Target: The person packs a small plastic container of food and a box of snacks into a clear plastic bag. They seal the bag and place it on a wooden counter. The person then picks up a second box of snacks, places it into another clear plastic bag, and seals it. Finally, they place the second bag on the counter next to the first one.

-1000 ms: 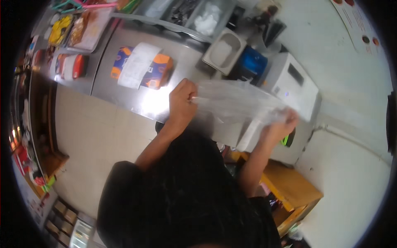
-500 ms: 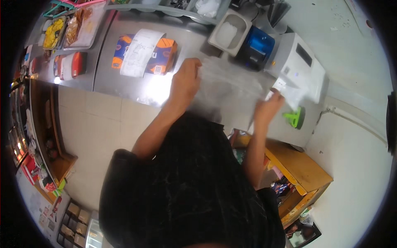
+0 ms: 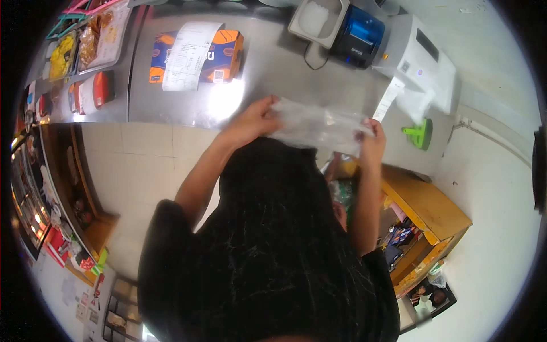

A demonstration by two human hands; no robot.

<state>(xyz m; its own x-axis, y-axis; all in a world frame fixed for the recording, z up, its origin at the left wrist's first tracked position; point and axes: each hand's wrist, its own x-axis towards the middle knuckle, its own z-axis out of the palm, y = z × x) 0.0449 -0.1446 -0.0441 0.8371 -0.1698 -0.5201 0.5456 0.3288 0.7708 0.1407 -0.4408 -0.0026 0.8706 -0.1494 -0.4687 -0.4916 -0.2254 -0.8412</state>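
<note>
A clear plastic bag (image 3: pixel 319 124) is stretched sideways between my hands, just over the near edge of the steel counter. My left hand (image 3: pixel 259 121) pinches its left end, and my right hand (image 3: pixel 372 138) grips its right end. To the left, an orange and blue box (image 3: pixel 227 56) lies on the counter with a long white paper receipt (image 3: pixel 187 60) draped across it. Beyond my right hand, a paper strip (image 3: pixel 389 98) hangs from the white printer (image 3: pixel 415 60).
A blue and black device (image 3: pixel 359 43) and a metal tub (image 3: pixel 318 23) stand at the back. A green squeegee (image 3: pixel 420 134) lies at the right. Trays of food (image 3: pixel 62 54) and a red box (image 3: pixel 103 89) are on the left. A wooden shelf unit (image 3: pixel 427 211) is below the counter at right.
Both hands have drawn nearer to me with the bag. It now hangs as a narrower, flatter band between them. The view has shifted slightly.
</note>
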